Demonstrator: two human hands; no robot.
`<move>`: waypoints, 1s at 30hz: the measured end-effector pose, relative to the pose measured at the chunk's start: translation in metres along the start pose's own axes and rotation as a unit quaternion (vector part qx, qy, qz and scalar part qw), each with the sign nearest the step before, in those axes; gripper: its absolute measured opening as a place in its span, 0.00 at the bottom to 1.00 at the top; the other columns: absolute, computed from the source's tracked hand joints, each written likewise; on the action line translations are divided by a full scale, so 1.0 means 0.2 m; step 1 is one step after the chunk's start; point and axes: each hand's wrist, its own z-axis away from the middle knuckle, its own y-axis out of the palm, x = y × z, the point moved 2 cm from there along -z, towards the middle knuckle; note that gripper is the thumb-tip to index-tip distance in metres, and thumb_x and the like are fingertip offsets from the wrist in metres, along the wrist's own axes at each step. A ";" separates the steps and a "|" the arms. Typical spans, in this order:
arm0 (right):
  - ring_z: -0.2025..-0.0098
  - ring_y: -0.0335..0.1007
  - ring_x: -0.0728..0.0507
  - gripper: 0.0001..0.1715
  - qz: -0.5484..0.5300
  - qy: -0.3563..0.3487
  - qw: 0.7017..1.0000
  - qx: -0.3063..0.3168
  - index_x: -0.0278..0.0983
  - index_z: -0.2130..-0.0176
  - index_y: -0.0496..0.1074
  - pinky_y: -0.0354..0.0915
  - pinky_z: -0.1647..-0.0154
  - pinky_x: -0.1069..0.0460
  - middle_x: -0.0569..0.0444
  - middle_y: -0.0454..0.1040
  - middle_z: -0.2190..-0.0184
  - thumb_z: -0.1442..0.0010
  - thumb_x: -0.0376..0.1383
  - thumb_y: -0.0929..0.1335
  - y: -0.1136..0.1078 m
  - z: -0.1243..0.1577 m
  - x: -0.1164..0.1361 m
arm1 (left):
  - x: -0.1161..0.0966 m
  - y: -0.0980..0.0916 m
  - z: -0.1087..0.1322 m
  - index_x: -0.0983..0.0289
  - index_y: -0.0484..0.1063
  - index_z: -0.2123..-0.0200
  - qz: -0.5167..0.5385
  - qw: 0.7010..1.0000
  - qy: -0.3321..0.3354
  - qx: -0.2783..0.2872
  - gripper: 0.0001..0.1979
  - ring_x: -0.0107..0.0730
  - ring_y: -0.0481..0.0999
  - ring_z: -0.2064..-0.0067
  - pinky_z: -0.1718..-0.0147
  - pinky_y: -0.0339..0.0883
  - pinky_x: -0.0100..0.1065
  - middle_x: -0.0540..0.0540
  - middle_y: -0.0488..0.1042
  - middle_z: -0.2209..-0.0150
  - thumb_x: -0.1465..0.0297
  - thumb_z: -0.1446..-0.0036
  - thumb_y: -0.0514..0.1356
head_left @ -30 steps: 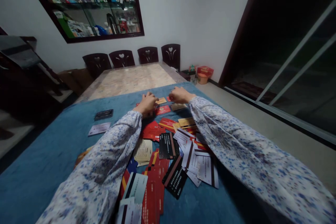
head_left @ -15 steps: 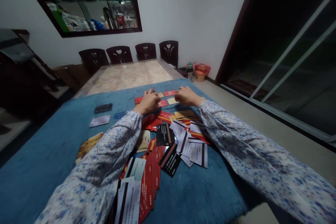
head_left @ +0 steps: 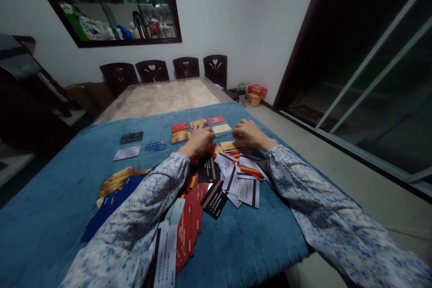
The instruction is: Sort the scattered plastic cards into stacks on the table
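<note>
My left hand [head_left: 200, 140] is low over the cards in the middle, fingers curled; what they hold, if anything, is hidden. To its right my right hand [head_left: 250, 134] has its fingers bent together beside a cream card [head_left: 221, 128], contents hidden. A red card [head_left: 216, 119] lies behind them. Left of my left hand are red cards [head_left: 180, 127] and gold cards [head_left: 181, 137]. Nearer me spreads a loose pile of white cards [head_left: 249, 192], black cards [head_left: 215, 199] and red cards [head_left: 189, 225].
On the blue cloth [head_left: 253, 243] at the left lie a black card [head_left: 132, 137], a white card [head_left: 127, 153], blue cards [head_left: 155, 146] and a dark blue fan [head_left: 114, 202]. Beyond are a bare stone tabletop [head_left: 162, 96] and chairs [head_left: 215, 70].
My left hand has moved right and slightly nearer, uncovering red and gold cards. My right hand has shifted right, away from the cream card. The dark blue fan now shows more.
</note>
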 end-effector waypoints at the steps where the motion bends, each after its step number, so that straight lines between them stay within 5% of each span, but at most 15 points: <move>1: 0.51 0.64 0.38 0.11 -0.004 -0.001 1.000 -0.003 0.38 0.61 0.81 0.51 0.61 0.47 0.46 0.80 0.57 0.33 0.34 0.67 0.01 0.02 0.00 | -0.01 0.01 0.00 0.61 0.81 0.67 0.003 1.000 0.003 -0.004 0.07 0.55 0.62 0.40 0.43 0.54 0.55 0.60 0.80 0.52 0.70 0.41 0.61; 17: 0.47 0.64 0.34 0.13 -0.076 -0.026 0.997 -0.001 0.42 0.52 0.81 0.57 0.57 0.45 0.45 0.80 0.49 0.35 0.38 0.70 0.12 0.11 -0.08 | -0.24 0.07 -0.03 0.63 0.80 0.59 0.003 0.999 0.011 0.050 0.12 0.57 0.60 0.35 0.42 0.60 0.56 0.61 0.80 0.49 0.67 0.33 0.57; 30: 0.51 0.67 0.36 0.09 -0.096 -0.058 0.993 0.022 0.43 0.58 0.82 0.58 0.58 0.47 0.47 0.81 0.52 0.39 0.39 0.73 0.16 0.12 -0.10 | -0.26 0.06 -0.08 0.63 0.84 0.60 0.012 0.993 -0.017 0.119 0.10 0.56 0.62 0.37 0.40 0.60 0.56 0.64 0.82 0.54 0.67 0.38 0.62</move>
